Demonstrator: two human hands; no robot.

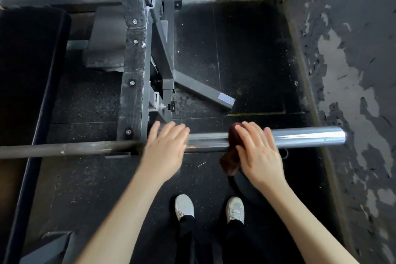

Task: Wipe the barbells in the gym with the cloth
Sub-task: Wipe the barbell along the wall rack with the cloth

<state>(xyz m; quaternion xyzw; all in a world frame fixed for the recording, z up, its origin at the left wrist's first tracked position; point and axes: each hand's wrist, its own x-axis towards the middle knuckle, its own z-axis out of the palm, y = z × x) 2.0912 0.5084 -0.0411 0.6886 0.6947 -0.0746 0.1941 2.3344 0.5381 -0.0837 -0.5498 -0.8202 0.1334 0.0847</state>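
A steel barbell point(308, 136) lies level across the view on a rack, its thin dark shaft running left and its thick shiny sleeve ending at the right. A dark brown cloth point(232, 152) is draped over the sleeve and hangs below it. My right hand point(257, 152) presses on the cloth from above with its fingers straight and spread. My left hand point(167, 146) lies flat on the bar near the sleeve's inner end, fingers straight. Both hands look slightly blurred.
A black rack upright point(134, 75) with bolts stands just left of my left hand. A black bench pad point(27, 66) fills the left side. A dark weight plate point(246, 186) lies on the rubber floor under my right hand. A peeling wall point(353, 70) closes the right.
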